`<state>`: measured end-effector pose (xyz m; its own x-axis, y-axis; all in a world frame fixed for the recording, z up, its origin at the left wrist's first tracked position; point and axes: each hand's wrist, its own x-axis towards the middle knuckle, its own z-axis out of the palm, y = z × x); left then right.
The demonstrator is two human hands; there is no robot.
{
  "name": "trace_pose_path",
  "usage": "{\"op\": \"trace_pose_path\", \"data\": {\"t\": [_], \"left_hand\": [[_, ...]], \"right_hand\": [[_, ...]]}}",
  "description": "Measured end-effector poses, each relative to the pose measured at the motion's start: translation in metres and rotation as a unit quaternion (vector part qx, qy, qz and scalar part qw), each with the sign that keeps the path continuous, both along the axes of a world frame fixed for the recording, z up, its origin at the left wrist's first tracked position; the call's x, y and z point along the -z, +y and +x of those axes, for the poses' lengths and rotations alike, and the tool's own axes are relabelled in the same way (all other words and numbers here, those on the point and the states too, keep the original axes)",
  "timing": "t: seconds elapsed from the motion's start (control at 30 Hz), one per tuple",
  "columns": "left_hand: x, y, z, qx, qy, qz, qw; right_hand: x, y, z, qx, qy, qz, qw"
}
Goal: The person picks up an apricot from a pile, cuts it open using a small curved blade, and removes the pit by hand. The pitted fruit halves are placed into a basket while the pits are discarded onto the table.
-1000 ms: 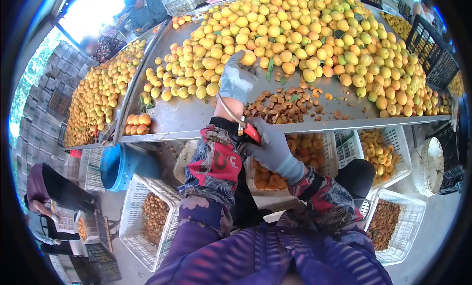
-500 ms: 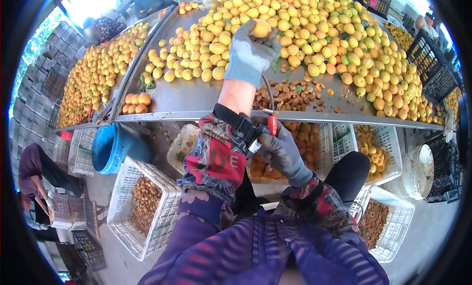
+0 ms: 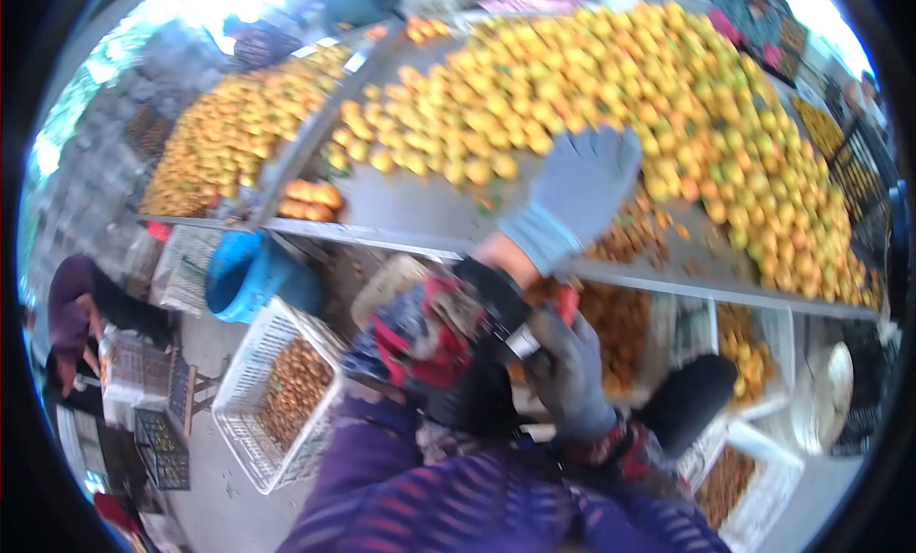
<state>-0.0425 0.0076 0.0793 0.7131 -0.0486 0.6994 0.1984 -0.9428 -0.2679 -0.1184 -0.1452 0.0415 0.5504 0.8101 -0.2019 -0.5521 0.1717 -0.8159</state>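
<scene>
My left hand (image 3: 582, 186) wears a grey-blue glove and reaches over the front of the apricot heap (image 3: 572, 76). Its fingers are stretched out at the nearest apricots, and no fruit shows in its grasp; contact is hard to judge through the blur. Lower down, my right hand (image 3: 572, 372), also gloved, is closed around a small tool with a red handle (image 3: 568, 305). The tool's working end is hidden behind my left wrist. Brown apricot pits (image 3: 630, 230) lie on the metal table (image 3: 401, 205) beyond my left hand's wrist.
A few orange apricots (image 3: 310, 200) sit at the table's left front corner. Below the edge stand a blue bucket (image 3: 258, 276), a white crate (image 3: 277, 391) of pits, and a crate of apricot halves (image 3: 611, 329). Another person (image 3: 81, 314) bends at far left.
The apricot that was in my left hand is no longer seen there; that hand has opened and moved right. My right hand keeps the red-handled tool. The whole view has shifted and blurred.
</scene>
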Motion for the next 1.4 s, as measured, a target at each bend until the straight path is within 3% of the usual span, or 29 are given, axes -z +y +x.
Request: {"op": "trace_pose_path", "data": {"t": [0.03, 0.17, 0.23, 0.3, 0.4, 0.47, 0.5, 0.57, 0.6, 0.63, 0.67, 0.7, 0.73, 0.77, 0.8, 0.83, 0.9, 0.97, 1.07, 1.17, 1.23, 1.3, 1.37, 1.4], "left_hand": [[-0.002, 0.004, -0.001, -0.018, -0.024, 0.012, 0.999], [-0.010, 0.001, -0.009, -0.052, -0.064, 0.009, 0.997], [0.001, -0.006, -0.009, -0.018, -0.024, 0.128, 0.991], [0.010, -0.008, -0.006, 0.025, -0.044, 0.154, 0.987], [0.003, -0.004, -0.005, -0.025, -0.058, 0.138, 0.988], [-0.007, -0.003, -0.002, 0.052, -0.125, -0.172, 0.976], [-0.005, -0.001, 0.001, 0.053, -0.129, -0.174, 0.975], [0.000, 0.006, 0.007, 0.157, -0.233, -0.481, 0.830], [0.002, 0.017, 0.010, 0.195, -0.190, -0.643, 0.716], [-0.004, 0.019, 0.005, 0.260, -0.217, -0.741, 0.580], [-0.007, 0.021, 0.004, 0.319, -0.231, -0.819, 0.418], [0.019, 0.044, 0.012, 0.403, -0.193, -0.811, 0.377], [0.011, 0.037, 0.012, 0.418, -0.195, -0.800, 0.385], [0.002, 0.033, 0.007, 0.439, -0.186, -0.840, 0.260], [0.008, 0.037, 0.008, 0.481, -0.145, -0.832, 0.235], [0.003, 0.028, 0.006, 0.482, -0.144, -0.823, 0.262], [0.003, 0.018, 0.010, 0.484, -0.129, -0.837, 0.221], [0.003, 0.015, 0.011, 0.463, -0.100, -0.850, 0.229], [0.021, 0.024, 0.024, 0.504, -0.054, -0.829, 0.237], [0.028, 0.026, 0.028, 0.526, -0.025, -0.811, 0.256], [0.036, 0.026, 0.032, 0.485, -0.063, -0.806, 0.334], [0.045, 0.034, 0.037, 0.511, -0.050, -0.791, 0.332], [0.047, 0.033, 0.034, 0.453, -0.060, -0.787, 0.415], [0.047, 0.034, 0.032, 0.428, -0.056, -0.801, 0.416]], "right_hand": [[0.002, 0.002, -0.005, 0.033, 0.064, 0.010, 0.997], [0.003, 0.008, -0.014, 0.075, 0.050, 0.033, 0.995], [0.000, 0.006, -0.019, 0.069, 0.045, 0.033, 0.996], [0.001, 0.005, -0.021, 0.087, 0.103, 0.019, 0.991], [-0.009, 0.003, -0.025, 0.086, 0.050, 0.008, 0.995], [-0.004, -0.001, -0.024, 0.078, 0.030, 0.033, 0.996], [0.000, -0.005, -0.022, 0.070, 0.009, 0.054, 0.996], [0.004, -0.012, -0.019, 0.083, -0.004, 0.059, 0.995], [0.006, -0.013, -0.019, 0.095, -0.012, 0.064, 0.993], [0.003, -0.012, -0.017, 0.100, -0.009, 0.061, 0.993], [-0.001, -0.011, -0.011, 0.117, -0.068, 0.061, 0.989], [-0.005, -0.015, -0.002, 0.146, -0.130, 0.052, 0.979], [0.006, -0.014, 0.012, 0.137, -0.076, 0.037, 0.987], [0.005, -0.019, 0.027, 0.173, -0.077, 0.022, 0.982], [0.001, -0.022, 0.044, 0.140, -0.140, 0.019, 0.980], [-0.003, -0.025, 0.060, 0.100, -0.200, 0.013, 0.975], [-0.018, -0.025, 0.085, 0.109, -0.206, -0.018, 0.972], [-0.027, -0.017, 0.111, 0.099, -0.211, -0.039, 0.972], [-0.030, 0.003, 0.146, 0.052, -0.299, 0.053, 0.951], [-0.022, 0.018, 0.172, 0.037, -0.282, 0.058, 0.957], [-0.016, 0.018, 0.177, 0.029, -0.270, 0.038, 0.962], [0.006, 0.017, 0.179, 0.013, -0.322, 0.060, 0.945], [0.021, 0.019, 0.171, 0.041, -0.259, 0.039, 0.964], [0.018, 0.020, 0.173, 0.022, -0.252, 0.026, 0.967]]}}
